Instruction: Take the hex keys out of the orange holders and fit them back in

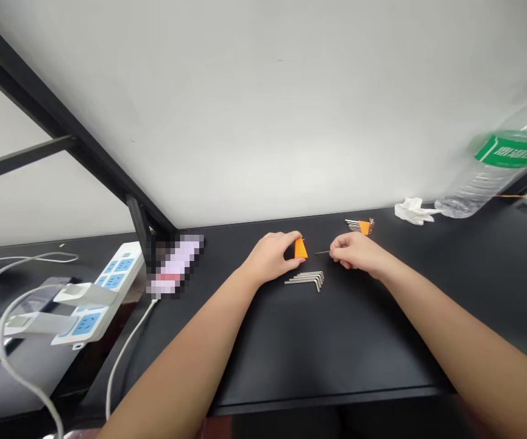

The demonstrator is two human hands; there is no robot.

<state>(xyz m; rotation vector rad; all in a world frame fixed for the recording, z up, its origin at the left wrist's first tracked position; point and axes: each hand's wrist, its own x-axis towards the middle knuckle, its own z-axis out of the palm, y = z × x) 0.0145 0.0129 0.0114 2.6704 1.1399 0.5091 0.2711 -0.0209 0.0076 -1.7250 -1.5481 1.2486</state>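
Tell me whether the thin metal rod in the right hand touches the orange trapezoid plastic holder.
Apart. The head view shows black tabletop between the tip of the thin metal rod and the orange trapezoid plastic holder.

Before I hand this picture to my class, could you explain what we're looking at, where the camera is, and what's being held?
There is no machine here, just one person's bare hands, seen from a camera worn on their head, looking forward and down. The left hand holds an orange holder. The right hand pinches a thin rod, its free end toward the holder but apart from it. On the black table, L-shaped keys lie nearer the camera. Farther back are a second orange holder with keys in it, a crumpled white tissue and, rightmost, a clear bottle.
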